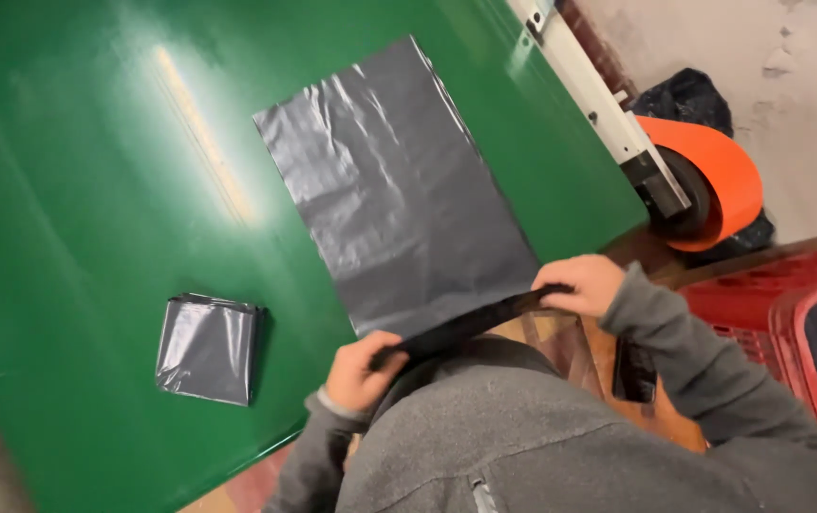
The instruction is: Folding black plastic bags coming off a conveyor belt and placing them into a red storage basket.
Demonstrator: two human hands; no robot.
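You are gripping the grey plastic sheet [399, 190] at its near edge, left hand [359, 372] and right hand [581, 283] clenched; its long axis is running away from you, its near edge probably bunched and partly hidden.

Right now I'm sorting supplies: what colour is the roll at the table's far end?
Bright orange roll, seen best in the head view.

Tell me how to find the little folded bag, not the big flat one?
Start at the shiny green table that fills most of the picture. A large grey-black plastic sheet lies spread flat in its middle, with both hands gripping its near edge. Look to the left of the left hand: the folded bag sits alone there, a small thick square packet that no hand touches.
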